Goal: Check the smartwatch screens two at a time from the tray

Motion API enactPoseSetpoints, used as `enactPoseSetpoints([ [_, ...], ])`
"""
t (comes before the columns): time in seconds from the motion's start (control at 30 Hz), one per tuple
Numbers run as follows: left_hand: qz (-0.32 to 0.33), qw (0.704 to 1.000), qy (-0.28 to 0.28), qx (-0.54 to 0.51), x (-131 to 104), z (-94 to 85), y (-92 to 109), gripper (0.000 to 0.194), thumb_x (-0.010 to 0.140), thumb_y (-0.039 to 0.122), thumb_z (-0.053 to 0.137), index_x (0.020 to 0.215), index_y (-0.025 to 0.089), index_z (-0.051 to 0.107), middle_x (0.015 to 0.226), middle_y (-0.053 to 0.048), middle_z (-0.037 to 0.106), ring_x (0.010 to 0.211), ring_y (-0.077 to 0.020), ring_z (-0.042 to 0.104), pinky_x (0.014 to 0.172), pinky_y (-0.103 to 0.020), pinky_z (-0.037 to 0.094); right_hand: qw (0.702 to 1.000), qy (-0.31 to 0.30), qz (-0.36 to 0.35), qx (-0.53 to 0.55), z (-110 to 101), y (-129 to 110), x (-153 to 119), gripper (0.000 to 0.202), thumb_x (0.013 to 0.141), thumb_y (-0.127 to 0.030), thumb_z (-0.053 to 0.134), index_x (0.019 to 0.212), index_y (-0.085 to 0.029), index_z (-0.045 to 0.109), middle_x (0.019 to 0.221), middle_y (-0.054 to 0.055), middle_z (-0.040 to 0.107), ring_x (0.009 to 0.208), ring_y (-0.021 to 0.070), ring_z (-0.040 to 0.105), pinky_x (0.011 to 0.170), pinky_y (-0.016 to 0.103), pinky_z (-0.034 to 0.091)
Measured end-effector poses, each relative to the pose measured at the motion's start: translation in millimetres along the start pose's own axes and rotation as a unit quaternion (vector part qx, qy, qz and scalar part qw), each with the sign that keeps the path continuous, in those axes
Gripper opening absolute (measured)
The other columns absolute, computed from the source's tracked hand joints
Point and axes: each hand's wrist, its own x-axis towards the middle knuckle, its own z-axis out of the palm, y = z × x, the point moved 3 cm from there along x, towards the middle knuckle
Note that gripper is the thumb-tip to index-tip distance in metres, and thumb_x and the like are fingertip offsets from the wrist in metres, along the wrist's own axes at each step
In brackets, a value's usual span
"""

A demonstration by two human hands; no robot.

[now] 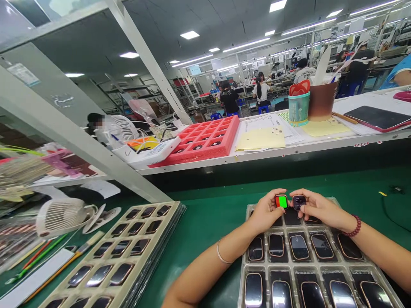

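My left hand (266,210) pinches a smartwatch (281,201) by its edges, its lit screen showing red and green blocks. Close beside it, my right hand (316,207) grips a second smartwatch (299,202) with a mostly dark screen and small light marks. Both are held above the far row of a clear plastic tray (285,266). Rows of dark-screened watch bodies (299,247) with gold-coloured rims lie in its compartments. My hands and the held watches hide part of the far row.
At left, a stack of cream trays (175,209) holds more watches. Near it are a small white fan (61,216) and a brush (91,243). A raised shelf carries a red foam tray (212,137), cups (298,107) and a tablet (379,116). A cable (393,218) lies at right.
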Motion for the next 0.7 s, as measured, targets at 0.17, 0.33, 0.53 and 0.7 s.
enactPoseSetpoints([
  [0.17,-0.001,1.000,-0.007,-0.021,-0.2,1.4,3.5,0.047,0.075,0.015,0.058,0.121,0.018,0.049,0.098,-0.007,0.062,0.080,-0.0134,0.059,0.074,-0.027,0.046,1.000,0.006,-0.006,-0.002,0.2,-2.2,-0.3,0.037,0.082,-0.026,0.055,0.117,-0.020,0.044,0.107,0.008,0.056,0.074,0.0141,0.060,0.060,0.028,0.049],
  [0.33,-0.008,1.000,0.011,0.015,-0.1,-0.7,5.7,0.040,0.079,0.022,0.054,0.118,0.014,0.051,0.094,-0.008,0.064,0.070,-0.0118,0.059,0.056,-0.021,0.039,1.000,0.002,0.006,0.000,1.0,-3.1,-0.5,0.039,0.081,-0.027,0.055,0.118,-0.019,0.044,0.099,0.006,0.059,0.070,0.0131,0.059,0.057,0.026,0.048],
  [0.53,-0.004,1.000,0.017,0.026,1.2,-2.2,5.3,0.031,0.081,0.028,0.051,0.108,0.015,0.059,0.089,-0.006,0.065,0.067,-0.0126,0.060,0.052,-0.021,0.036,1.000,0.008,0.000,-0.004,1.1,-3.9,-0.2,0.040,0.081,-0.030,0.056,0.118,-0.019,0.045,0.098,0.006,0.060,0.071,0.0140,0.060,0.059,0.027,0.049],
  [0.7,-0.002,0.999,0.024,0.033,0.8,-3.4,5.2,0.030,0.083,0.035,0.049,0.102,0.015,0.063,0.088,-0.007,0.067,0.064,-0.0131,0.060,0.051,-0.021,0.035,1.000,0.006,0.011,-0.001,1.8,-5.7,-0.7,0.039,0.080,-0.032,0.057,0.116,-0.020,0.047,0.084,0.003,0.060,0.070,0.0155,0.060,0.057,0.028,0.048],
])
